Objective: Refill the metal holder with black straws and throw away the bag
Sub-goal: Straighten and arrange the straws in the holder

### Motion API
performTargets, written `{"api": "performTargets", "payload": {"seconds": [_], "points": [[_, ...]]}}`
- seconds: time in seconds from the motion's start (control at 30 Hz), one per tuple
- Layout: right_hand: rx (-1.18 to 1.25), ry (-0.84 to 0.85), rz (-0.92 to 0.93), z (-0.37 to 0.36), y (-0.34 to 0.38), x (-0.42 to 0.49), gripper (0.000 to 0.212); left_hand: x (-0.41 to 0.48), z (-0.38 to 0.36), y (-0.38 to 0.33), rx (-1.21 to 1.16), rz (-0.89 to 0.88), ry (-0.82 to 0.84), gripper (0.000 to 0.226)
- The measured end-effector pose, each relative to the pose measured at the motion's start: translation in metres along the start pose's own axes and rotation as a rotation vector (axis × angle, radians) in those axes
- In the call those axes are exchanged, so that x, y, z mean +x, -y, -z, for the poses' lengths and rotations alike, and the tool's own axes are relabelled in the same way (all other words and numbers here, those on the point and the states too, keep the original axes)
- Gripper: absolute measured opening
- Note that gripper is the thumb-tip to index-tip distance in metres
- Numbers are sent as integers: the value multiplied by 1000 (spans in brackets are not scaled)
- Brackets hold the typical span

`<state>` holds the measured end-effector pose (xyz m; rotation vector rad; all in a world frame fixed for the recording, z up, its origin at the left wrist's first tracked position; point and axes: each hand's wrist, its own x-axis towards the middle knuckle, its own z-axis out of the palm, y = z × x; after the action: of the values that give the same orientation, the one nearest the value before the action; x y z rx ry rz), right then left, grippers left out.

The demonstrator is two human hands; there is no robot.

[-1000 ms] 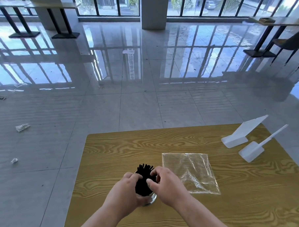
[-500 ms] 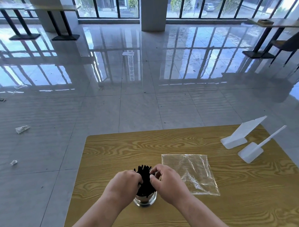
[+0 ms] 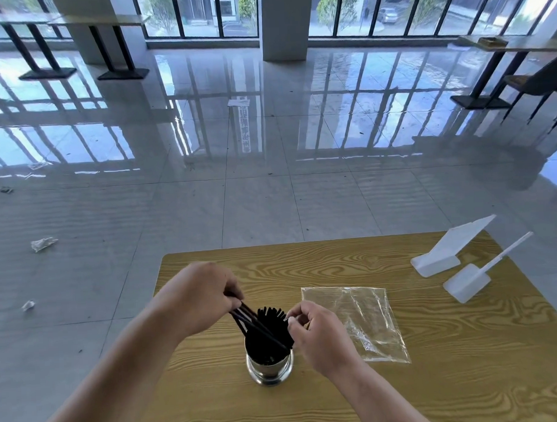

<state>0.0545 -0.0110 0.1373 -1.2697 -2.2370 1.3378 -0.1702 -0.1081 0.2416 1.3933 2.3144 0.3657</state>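
A wooden bench (image 3: 305, 264) with bold, swirling yellow-brown grain fills the lower part of the head view. A short, round metal holder (image 3: 269, 367) of shiny, mirror-like steel stands upright on it near the front edge. It is packed with thin black straws (image 3: 271, 334), whose cut tips fan out above the rim like a stiff brush.

The left grip (image 3: 204, 297), a bare hand, is raised up and to the left of the holder. Its fingers and thumb are closed in a pinch on the upper ends of a few of the straws. These slant down to the right, with their lower ends inside the holder.

The right grip (image 3: 321, 336), also a bare hand, sits just right of the bundle. Its fingers are curled and its thumb and forefinger meet at the edge of the straw tips. Whether it has hold of a straw cannot be told.

The bag (image 3: 355, 322) lies flat on the bench just right of that hand. It is clear, thin, creased plastic, roughly rectangular and glossy.

Near the far right corner rest a white plastic scoop (image 3: 465, 282) with a long straight handle and a slanted white plastic stand (image 3: 445, 251).

Beyond the bench is a floor (image 3: 270, 195) of large, glossy grey tiles, with crumpled scraps (image 3: 42, 244) lying at the left.
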Motion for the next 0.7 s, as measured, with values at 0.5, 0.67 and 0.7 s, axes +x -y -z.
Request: {"api": "performTargets", "payload": {"seconds": [0.5, 0.67, 0.7], "points": [[381, 34, -133, 13, 8, -6, 15, -1, -8, 13, -392, 183, -635, 10], [947, 413, -300, 3, 34, 0, 98, -2, -35, -1, -773, 136, -483, 23], [1074, 435, -308, 4, 38, 2, 108, -3, -41, -5, -881, 155, -404, 22]]}}
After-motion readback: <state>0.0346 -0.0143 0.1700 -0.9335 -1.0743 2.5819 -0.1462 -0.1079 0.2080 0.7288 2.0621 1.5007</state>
